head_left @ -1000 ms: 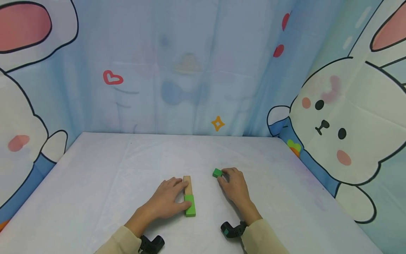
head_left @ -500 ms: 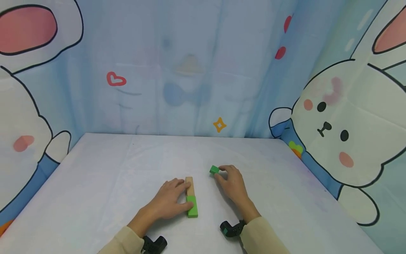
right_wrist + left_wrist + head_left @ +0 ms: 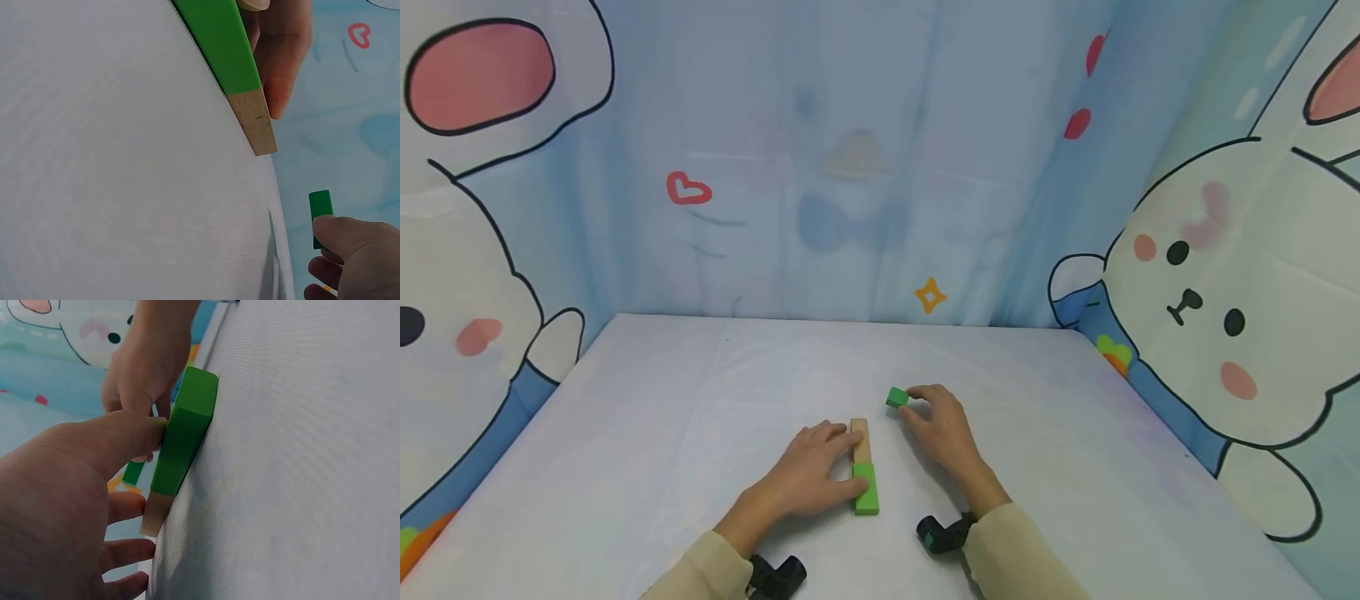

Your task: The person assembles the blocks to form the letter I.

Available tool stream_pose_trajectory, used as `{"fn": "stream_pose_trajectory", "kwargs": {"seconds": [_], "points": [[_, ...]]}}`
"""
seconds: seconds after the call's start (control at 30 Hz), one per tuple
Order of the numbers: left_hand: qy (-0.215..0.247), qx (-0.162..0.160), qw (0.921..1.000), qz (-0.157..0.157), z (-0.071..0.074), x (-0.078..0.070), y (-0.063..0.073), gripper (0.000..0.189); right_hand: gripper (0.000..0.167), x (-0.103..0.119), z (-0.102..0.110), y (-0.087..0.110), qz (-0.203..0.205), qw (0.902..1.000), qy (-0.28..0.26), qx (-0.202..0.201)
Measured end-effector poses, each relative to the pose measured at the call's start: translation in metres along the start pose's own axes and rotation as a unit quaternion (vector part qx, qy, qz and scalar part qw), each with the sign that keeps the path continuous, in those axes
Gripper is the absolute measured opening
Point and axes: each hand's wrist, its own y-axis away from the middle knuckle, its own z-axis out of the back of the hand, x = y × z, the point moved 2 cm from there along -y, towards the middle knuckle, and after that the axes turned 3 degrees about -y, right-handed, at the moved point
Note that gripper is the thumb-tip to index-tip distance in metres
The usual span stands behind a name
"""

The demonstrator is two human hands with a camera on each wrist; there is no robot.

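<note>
A light green block [image 3: 867, 500] and a plain wooden block [image 3: 861, 450] lie end to end on the white table, in a line running away from me. Over their left side rests my left hand [image 3: 808, 468]; its thumb touches the green block and its index finger the wooden one, the fingers spread. In the left wrist view the thumb presses on the green block [image 3: 184, 437]. My right hand [image 3: 946, 427] pinches a small darker green block [image 3: 897, 397] between thumb and fingers, beyond and right of the pair. The right wrist view shows that block [image 3: 321, 203] raised above the tabletop.
The white tabletop [image 3: 715, 392] spreads around both hands. Behind it hangs a blue curtain [image 3: 760, 250] printed with rabbits, and the sides are covered too. Each wrist wears a black device [image 3: 946, 533] close to the table.
My right hand has moved left and slightly away with the small green block, closer to the pair. My left hand stays on the two blocks; the whole view has shifted slightly.
</note>
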Motion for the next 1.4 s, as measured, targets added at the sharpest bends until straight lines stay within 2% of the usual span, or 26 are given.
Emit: {"fn": "stream_pose_trajectory", "kwargs": {"seconds": [0.43,0.6,0.9,1.4], "points": [[-0.010,0.006,0.9999,-0.003,-0.002,0.001,-0.001,0.072,0.037,0.010,-0.008,-0.005,0.024,0.9991,-0.016,0.032],[-0.009,0.006,0.9999,-0.010,-0.001,0.000,-0.002,0.071,0.038,0.011,-0.012,-0.008,0.019,0.9988,-0.022,0.039],[-0.012,0.011,0.9998,-0.009,0.000,0.000,-0.002,0.071,0.036,0.014,-0.023,-0.015,0.049,0.9970,-0.017,0.058],[-0.011,0.009,0.9998,-0.016,0.000,-0.001,0.000,0.070,0.035,0.017,-0.030,-0.018,0.062,0.9954,0.014,0.072]]}}
